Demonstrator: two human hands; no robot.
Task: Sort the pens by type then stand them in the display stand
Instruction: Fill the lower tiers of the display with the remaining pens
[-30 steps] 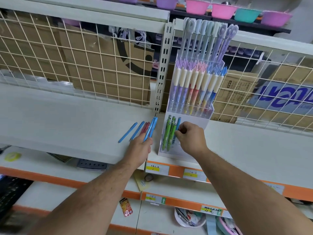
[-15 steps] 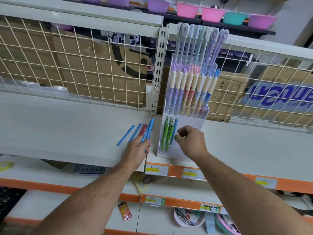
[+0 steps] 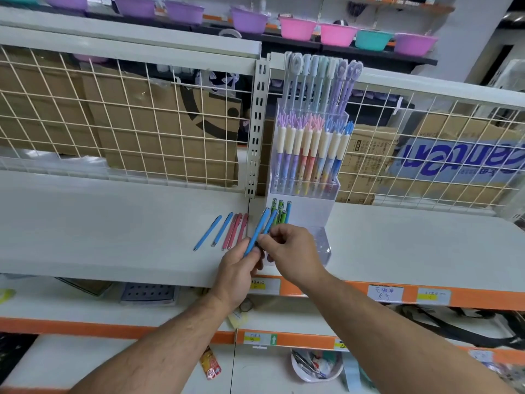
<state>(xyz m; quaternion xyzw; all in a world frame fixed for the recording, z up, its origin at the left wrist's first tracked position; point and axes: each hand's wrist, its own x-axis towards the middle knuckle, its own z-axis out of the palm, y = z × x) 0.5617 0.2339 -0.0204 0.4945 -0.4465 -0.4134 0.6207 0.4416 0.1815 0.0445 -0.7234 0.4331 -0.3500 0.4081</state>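
Left hand (image 3: 238, 268) gripped two blue pens (image 3: 257, 232) at frame centre. Right hand (image 3: 295, 251) fingers pinched them. Stand (image 3: 309, 214) stood just behind. Loose pens (image 3: 232, 231) lay left, near the shelf (image 3: 113, 223) edge.

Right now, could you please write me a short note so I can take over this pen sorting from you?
Hands: the left hand grips two blue pens above the shelf; the right hand pinches one of them near its lower end.
Things: two loose blue pens and the pink pens lie on the shelf, left of the display stand.
Done: green pens and one blue pen stand in the front tier; the upper tiers hold pastel pens.
Left: stand the held pens, then the loose blue and pink ones, grouped by type.
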